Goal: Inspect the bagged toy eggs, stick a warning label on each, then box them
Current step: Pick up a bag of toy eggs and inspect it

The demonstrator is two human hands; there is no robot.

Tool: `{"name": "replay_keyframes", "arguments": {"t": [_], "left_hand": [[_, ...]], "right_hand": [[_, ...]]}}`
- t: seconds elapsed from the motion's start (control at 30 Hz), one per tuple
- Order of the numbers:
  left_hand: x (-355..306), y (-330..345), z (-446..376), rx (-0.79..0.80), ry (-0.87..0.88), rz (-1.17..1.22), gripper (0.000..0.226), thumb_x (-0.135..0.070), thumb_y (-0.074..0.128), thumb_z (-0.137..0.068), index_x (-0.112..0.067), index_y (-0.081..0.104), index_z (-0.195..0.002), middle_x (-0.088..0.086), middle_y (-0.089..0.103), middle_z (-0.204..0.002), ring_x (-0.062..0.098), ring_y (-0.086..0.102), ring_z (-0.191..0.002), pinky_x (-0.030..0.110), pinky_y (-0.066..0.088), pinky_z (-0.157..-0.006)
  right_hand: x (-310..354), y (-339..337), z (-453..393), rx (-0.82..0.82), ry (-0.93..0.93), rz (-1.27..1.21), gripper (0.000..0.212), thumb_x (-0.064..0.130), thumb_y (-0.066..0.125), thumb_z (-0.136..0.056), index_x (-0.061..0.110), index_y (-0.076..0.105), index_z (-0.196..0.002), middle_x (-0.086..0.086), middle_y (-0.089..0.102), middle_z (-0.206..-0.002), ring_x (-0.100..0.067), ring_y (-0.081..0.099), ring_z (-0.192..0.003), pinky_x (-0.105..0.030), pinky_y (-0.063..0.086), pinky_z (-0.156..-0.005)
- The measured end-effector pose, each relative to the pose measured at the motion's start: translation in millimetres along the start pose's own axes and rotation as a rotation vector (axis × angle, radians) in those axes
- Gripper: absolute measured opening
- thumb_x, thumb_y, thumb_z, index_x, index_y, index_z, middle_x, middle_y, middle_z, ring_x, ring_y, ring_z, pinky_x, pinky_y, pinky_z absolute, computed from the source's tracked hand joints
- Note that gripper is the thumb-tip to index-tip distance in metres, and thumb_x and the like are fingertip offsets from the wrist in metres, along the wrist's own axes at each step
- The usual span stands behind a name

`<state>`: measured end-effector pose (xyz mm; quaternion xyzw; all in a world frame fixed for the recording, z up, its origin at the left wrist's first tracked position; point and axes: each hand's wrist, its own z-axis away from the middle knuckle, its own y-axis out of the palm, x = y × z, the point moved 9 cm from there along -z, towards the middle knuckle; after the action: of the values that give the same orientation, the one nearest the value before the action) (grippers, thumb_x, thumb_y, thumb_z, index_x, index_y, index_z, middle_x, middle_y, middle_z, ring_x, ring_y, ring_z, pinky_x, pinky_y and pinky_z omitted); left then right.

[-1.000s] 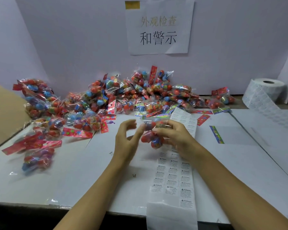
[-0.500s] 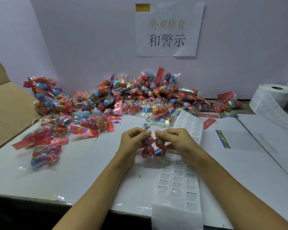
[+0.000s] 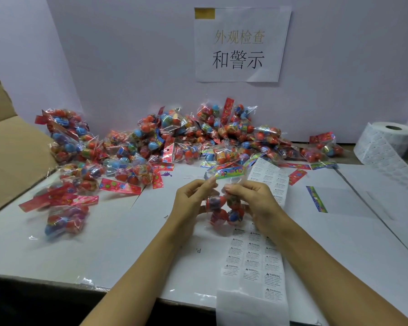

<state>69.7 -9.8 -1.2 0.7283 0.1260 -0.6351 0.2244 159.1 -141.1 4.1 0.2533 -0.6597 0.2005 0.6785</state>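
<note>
A clear bag of red and blue toy eggs (image 3: 224, 209) hangs between my two hands above the white table (image 3: 118, 236). My left hand (image 3: 191, 201) pinches the bag's top at the left, and my right hand (image 3: 252, 203) pinches it at the right. Its colourful header card (image 3: 226, 172) sticks up behind my fingers. Under my right wrist lies a strip of white warning labels (image 3: 252, 257), running from the pile to the table's front edge. A big heap of bagged toy eggs (image 3: 186, 140) fills the back of the table.
An open cardboard box (image 3: 7, 149) stands at the left edge. Several bags (image 3: 66, 217) lie loose near it. A roll of labels (image 3: 386, 142) sits at the back right, its tail running forward. A paper sign (image 3: 240, 43) hangs on the wall.
My left hand has closed in from open beside the bag to pinching its top. The bag now hangs between both hands, and the header card has come upright.
</note>
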Motion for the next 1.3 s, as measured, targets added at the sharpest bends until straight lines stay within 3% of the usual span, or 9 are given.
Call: {"name": "replay_keyframes", "arguments": {"t": [0.13,0.4,0.57,0.67,0.77,0.87,1.0,1.2,1.3], "left_hand": [[2.9,-6.3,-2.1,-0.061,-0.045,0.048,0.016,-0.029,0.07,-0.095,-0.022,0.082,-0.086,0.006,0.077,-0.09,0.024,0.074,-0.09,0.033,0.06,-0.07],[-3.9,-3.9,-2.3,-0.086,-0.01,0.13,0.022,-0.03,0.066,-0.098,-0.018,0.08,-0.086,0.009,0.077,-0.091,0.019,0.075,-0.084,0.028,0.059,-0.063],[2.2,-7.5,-3.9,-0.015,-0.078,0.164,0.038,-0.045,0.076,-0.078,-0.012,0.078,-0.098,0.01,0.077,-0.094,0.024,0.076,-0.088,0.032,0.061,-0.069],[10.1,2.5,-1.2,0.117,-0.143,0.142,0.035,-0.038,0.082,-0.081,-0.01,0.079,-0.101,0.014,0.077,-0.103,0.025,0.075,-0.094,0.037,0.062,-0.073],[10.1,7.4,0.4,0.133,-0.115,0.088,0.029,-0.032,0.081,-0.078,-0.009,0.08,-0.096,0.012,0.076,-0.095,0.022,0.072,-0.089,0.035,0.06,-0.07],[8.8,1.1,-1.5,0.09,-0.113,0.091,0.021,-0.028,0.077,-0.082,-0.011,0.081,-0.094,0.014,0.076,-0.096,0.025,0.074,-0.093,0.034,0.06,-0.071],[7.4,0.0,-2.7,0.086,-0.096,0.033,0.019,-0.031,0.074,-0.087,-0.017,0.082,-0.097,0.01,0.078,-0.101,0.02,0.075,-0.094,0.028,0.058,-0.069],[10.3,3.4,-2.7,0.104,-0.112,0.032,0.032,-0.039,0.074,-0.081,-0.015,0.081,-0.101,0.011,0.077,-0.105,0.021,0.073,-0.098,0.042,0.06,-0.084],[11.1,2.6,-2.7,0.101,-0.114,0.058,0.033,-0.037,0.074,-0.081,-0.011,0.081,-0.101,0.013,0.076,-0.103,0.024,0.073,-0.097,0.045,0.06,-0.082]], "right_hand": [[0.9,1.6,2.4,-0.026,0.02,0.025,0.038,0.054,0.075,-0.072,0.021,0.081,-0.089,0.0,0.078,-0.091,-0.008,0.071,-0.076,-0.021,0.054,-0.061],[-0.9,4.4,3.0,-0.064,0.084,-0.098,0.029,0.044,0.07,-0.09,0.018,0.082,-0.087,-0.005,0.073,-0.081,-0.013,0.065,-0.069,-0.026,0.052,-0.053],[-3.6,-1.8,3.0,-0.089,0.099,-0.158,0.034,0.047,0.071,-0.081,0.015,0.081,-0.086,-0.006,0.077,-0.09,-0.017,0.065,-0.079,-0.034,0.051,-0.066],[-1.3,-5.2,1.4,-0.059,0.083,-0.169,0.045,0.052,0.072,-0.072,0.013,0.08,-0.092,-0.005,0.077,-0.091,-0.015,0.067,-0.075,-0.034,0.054,-0.066],[-1.6,-1.8,0.5,-0.015,0.053,-0.153,0.05,0.056,0.076,-0.067,0.013,0.079,-0.093,-0.009,0.076,-0.092,-0.017,0.069,-0.076,-0.033,0.057,-0.068],[1.5,-0.3,-0.4,0.026,-0.007,-0.102,0.045,0.049,0.082,-0.067,0.01,0.079,-0.089,-0.011,0.073,-0.087,-0.02,0.069,-0.076,-0.038,0.059,-0.07],[2.6,-5.1,-2.0,-0.032,-0.044,-0.074,0.012,0.026,0.079,-0.082,0.016,0.08,-0.077,-0.005,0.072,-0.079,-0.018,0.068,-0.078,-0.029,0.055,-0.066],[-3.1,-8.2,-2.9,-0.089,-0.001,-0.14,0.01,0.023,0.08,-0.083,0.015,0.08,-0.077,-0.009,0.071,-0.079,-0.023,0.067,-0.074,-0.037,0.058,-0.067],[-5.3,-7.7,-3.4,-0.088,0.017,-0.148,0.011,0.024,0.081,-0.082,0.014,0.08,-0.079,-0.012,0.071,-0.082,-0.025,0.067,-0.076,-0.037,0.059,-0.065]]}}
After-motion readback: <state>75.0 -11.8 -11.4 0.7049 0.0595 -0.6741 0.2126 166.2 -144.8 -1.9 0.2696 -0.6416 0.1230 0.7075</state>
